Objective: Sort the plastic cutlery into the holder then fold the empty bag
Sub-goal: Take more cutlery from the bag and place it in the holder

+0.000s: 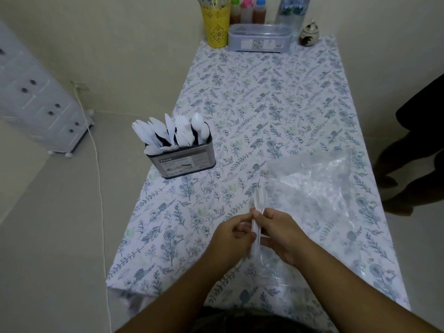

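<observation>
Both hands grasp a small bundle of white plastic cutlery above the floral tablecloth.

Left to right: the holder (181, 159), already full, stands left; the left hand (231, 233) and right hand (280, 233) pinch the cutlery bundle (259, 212); the clear bag (319, 186) lies crumpled just right; containers (260, 38) line the far edge.

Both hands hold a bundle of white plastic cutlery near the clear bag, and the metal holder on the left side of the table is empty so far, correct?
Not quite. In the head view the holder already stands full of white cutlery. The rest holds: left hand and right hand hold the bundle beside the clear bag.
</observation>
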`<control>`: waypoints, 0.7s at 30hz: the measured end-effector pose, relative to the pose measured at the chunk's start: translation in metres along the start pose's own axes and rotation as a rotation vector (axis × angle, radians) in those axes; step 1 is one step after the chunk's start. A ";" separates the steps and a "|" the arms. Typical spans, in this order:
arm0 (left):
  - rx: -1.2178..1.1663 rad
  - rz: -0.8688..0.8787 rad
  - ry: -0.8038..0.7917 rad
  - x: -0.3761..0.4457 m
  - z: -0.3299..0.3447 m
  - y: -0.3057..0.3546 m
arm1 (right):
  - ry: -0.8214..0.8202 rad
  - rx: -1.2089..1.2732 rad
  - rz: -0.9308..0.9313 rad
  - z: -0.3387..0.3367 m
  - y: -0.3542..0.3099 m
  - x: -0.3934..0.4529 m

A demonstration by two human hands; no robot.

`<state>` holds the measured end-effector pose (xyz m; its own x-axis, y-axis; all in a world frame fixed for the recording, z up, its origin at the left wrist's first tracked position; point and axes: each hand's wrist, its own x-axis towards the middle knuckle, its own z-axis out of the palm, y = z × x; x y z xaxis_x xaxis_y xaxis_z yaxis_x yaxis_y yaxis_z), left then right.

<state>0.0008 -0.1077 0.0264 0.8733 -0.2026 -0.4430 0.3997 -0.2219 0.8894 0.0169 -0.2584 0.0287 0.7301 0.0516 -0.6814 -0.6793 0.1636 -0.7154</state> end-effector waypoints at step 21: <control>0.055 0.062 0.203 0.001 -0.009 -0.005 | -0.127 -0.238 -0.069 0.010 0.001 -0.006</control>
<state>0.0023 -0.0980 0.0221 0.9363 -0.0224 -0.3504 0.3320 -0.2682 0.9043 0.0127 -0.2489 0.0335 0.7685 0.1741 -0.6157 -0.6150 -0.0645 -0.7859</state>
